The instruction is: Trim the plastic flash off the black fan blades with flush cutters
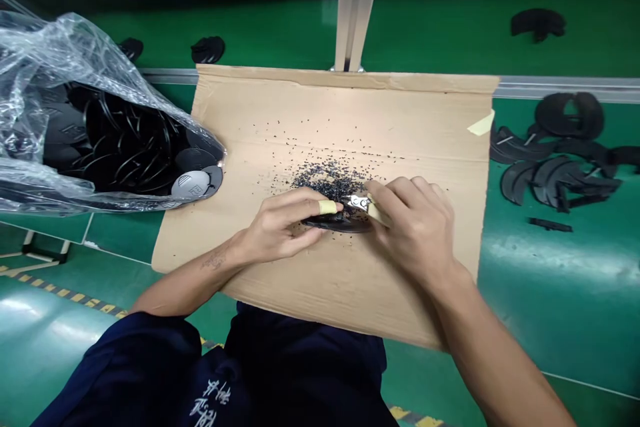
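My left hand [291,221] grips a round black plastic disc [345,222] by its left side, tilted just above the cardboard. Yellow tape wraps one of its fingers. In my right hand [414,217] is a pair of small nippers [359,201]; their metal jaws reach the disc's upper edge, close to the left fingertips. The nippers' handles are mostly covered by my fingers. Behind the disc, a pile of tiny black plastic bits [327,177] is heaped and scattered over the cardboard sheet [300,287].
At left lies a clear plastic bag [100,47] holding many black discs [193,183]. Curved black parts [555,177] are heaped on the green table [560,300] at right. Further black pieces [537,21] sit beyond the metal rail. A metal post [361,7] rises behind the cardboard.
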A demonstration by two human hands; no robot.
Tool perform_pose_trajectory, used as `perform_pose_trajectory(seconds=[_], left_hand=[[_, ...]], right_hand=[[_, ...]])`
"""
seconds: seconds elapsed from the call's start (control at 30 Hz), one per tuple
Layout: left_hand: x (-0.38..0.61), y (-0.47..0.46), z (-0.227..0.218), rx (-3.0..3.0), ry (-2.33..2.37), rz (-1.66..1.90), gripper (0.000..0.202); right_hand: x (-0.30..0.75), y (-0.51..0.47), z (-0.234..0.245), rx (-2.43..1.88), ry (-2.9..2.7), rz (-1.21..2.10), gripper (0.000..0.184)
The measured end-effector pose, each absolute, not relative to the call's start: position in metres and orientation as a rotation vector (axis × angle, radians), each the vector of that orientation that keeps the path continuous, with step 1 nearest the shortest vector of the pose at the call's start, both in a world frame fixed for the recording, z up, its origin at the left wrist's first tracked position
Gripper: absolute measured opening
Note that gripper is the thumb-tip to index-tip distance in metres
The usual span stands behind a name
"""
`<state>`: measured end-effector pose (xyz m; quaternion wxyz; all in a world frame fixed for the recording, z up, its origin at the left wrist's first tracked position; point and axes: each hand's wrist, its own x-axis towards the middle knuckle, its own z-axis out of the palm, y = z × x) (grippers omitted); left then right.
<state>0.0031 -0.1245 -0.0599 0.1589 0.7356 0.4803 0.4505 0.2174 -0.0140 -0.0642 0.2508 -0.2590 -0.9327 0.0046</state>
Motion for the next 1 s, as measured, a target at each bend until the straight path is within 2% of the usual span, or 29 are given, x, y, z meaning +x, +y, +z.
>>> perform_pose_trajectory(seconds=[0.17,0.3,0.47,0.53,0.63,0.8,1.0], left_hand=[[0.005,-0.125,-0.064,2.192,1.462,1.178,0.025],[-0.002,-0.123,-0.053,1.986,1.520,1.193,0.016],[-0.056,-0.091,-0.027,1.800,1.654,1.239,0.047],[-0.090,-0.063,-0.017,1.901,1.766,1.217,0.051],[-0.133,-0.010,-0.009,2.090,1.966,1.084,0.050],[-0.147,0.060,-0.016,1.983,2.241,0.523,0.041],[-0.127,0.077,-0.022,1.894,2.359,0.432,0.041]], right_hand=[[0.217,-0.015,-0.061,-0.636,-2.495,-0.059,0.025],[0.222,-0.007,-0.060,-0.657,-2.444,-0.008,0.023],[0.221,-0.003,-0.065,-0.589,-2.435,0.042,0.017],[0.221,-0.004,-0.066,-0.588,-2.436,0.053,0.017],[0.221,-0.008,-0.066,-0.621,-2.446,0.089,0.019],[0.224,-0.013,-0.070,-0.695,-2.476,0.153,0.023],[0.226,-0.017,-0.073,-0.787,-2.493,0.184,0.024]])
